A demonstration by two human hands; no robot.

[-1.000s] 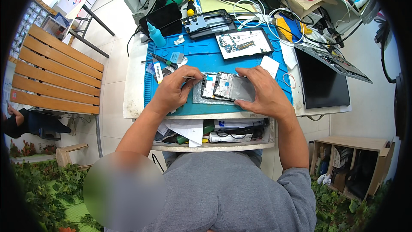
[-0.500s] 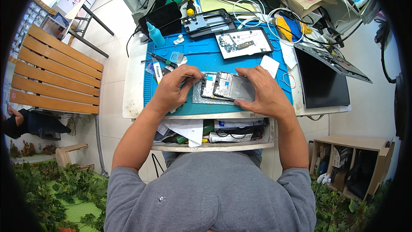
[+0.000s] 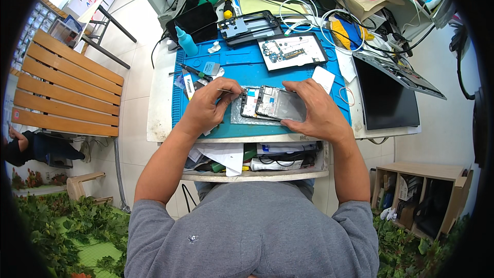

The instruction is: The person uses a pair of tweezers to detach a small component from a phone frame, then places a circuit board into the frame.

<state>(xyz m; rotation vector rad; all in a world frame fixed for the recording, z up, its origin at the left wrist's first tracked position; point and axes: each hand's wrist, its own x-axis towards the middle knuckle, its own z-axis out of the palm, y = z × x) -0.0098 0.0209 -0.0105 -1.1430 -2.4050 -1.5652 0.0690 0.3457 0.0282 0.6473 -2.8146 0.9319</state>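
My right hand grips an opened phone frame by its long edges, thumb near and fingers far. Bare inner parts show at the frame's left end, and a dark grey panel fills the rest. Partly under it, to the left, lies a second opened phone frame. A clear bubble-wrap sheet is beneath both. My left hand is closed in a pinch on a thin metal tool, its fingertips by the second frame's upper left corner. The fingers hide most of the tool, so its kind is unclear.
A blue work mat covers the bench. Behind my hands are a white tray of circuit boards, a black phone frame and a light-blue bottle. An opened laptop stands right; an open drawer juts below.
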